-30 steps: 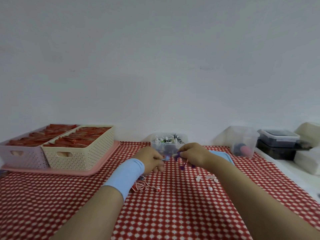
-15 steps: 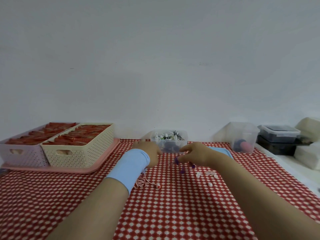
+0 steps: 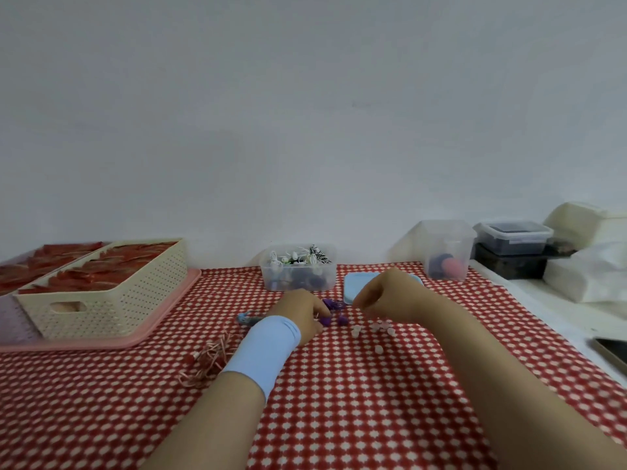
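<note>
A pair of purple earphones [image 3: 334, 315] lies on the red checked tablecloth [image 3: 339, 401] between my hands. My left hand [image 3: 302, 313], with a light blue wristband, is lowered to the cloth, and its curled fingertips pinch one purple earbud. My right hand [image 3: 383, 296] hovers just above several small white ear tips [image 3: 376, 329]. Its fingers hang loosely curled, and I see nothing in them. A small blue earphone [image 3: 246, 318] lies left of my left hand.
A red-and-white cable bundle [image 3: 210, 362] lies by my left wrist. A clear box of earphones [image 3: 298, 273], a light blue lid [image 3: 356, 286] and a clear tub [image 3: 446, 254] stand at the back. Cream basket [image 3: 101, 300] on a pink tray at left; boxes and a phone [image 3: 610, 351] at right.
The purple earphones went from my raised right hand down onto the cloth. My left hand came down to them. My right hand moved right, over the white ear tips.
</note>
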`<state>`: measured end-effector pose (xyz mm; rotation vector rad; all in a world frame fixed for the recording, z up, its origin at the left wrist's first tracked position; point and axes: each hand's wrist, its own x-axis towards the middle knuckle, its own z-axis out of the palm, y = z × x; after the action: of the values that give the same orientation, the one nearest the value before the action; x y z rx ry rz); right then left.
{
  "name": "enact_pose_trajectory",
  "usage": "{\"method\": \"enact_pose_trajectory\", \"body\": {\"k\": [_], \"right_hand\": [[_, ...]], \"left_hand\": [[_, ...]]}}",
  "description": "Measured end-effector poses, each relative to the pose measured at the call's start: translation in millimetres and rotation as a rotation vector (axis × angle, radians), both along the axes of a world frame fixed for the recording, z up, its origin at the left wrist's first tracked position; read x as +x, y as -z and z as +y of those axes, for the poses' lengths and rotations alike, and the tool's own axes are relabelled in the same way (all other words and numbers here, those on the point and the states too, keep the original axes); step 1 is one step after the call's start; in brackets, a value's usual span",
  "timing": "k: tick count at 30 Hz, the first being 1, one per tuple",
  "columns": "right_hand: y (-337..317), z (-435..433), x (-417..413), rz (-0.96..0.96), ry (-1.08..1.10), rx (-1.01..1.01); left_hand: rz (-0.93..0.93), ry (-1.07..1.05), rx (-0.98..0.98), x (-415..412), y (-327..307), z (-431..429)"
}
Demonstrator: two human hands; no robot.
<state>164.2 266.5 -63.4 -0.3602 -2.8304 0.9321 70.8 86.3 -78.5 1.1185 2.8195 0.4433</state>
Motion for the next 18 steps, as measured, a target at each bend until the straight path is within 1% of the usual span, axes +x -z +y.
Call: {"method": "enact_pose_trajectory", "body": {"k": [3,5,8,10,11,12,14,16,18], "right_hand": [[8.7,-0.5,-1.5,-0.048,-0.053,-0.018],[12.2,-0.6,-2.8,-0.045,-0.072,-0.036],[11.9,2.2,-0.3,0.019,-0.056,-0.034],[8.9,2.8,3.4,0.022,-0.076,-0.053],[7.3,1.8,4.9,0.006,-0.102,-0.057],[6.4,-0.2,5.7,-0.017,-0.126,-0.045],[6.3,-5.0,5.6,-0.065,-0.148,0.01],[7.8,-10.0,3.6,-0.096,-0.15,0.072],[9.1,-14.0,1.1,-0.102,-0.151,0.124]], "left_hand": [[0.006,-0.019,0.104,-0.3,5.8,-2.2],[0.034,-0.032,0.137,-0.7,7.4,-5.1],[0.094,-0.013,0.116,-0.7,9.9,-10.4],[0.149,-0.007,0.047,0.1,11.3,-14.3],[0.168,-0.013,0.042,0.3,12.2,-15.4],[0.182,-0.018,0.08,0.5,13.3,-16.2],[0.175,-0.019,0.258,0.9,14.4,-16.8],[0.11,-0.019,0.445,2.1,13.5,-16.9],[0.014,-0.025,0.573,4.3,13.7,-17.0]]}}
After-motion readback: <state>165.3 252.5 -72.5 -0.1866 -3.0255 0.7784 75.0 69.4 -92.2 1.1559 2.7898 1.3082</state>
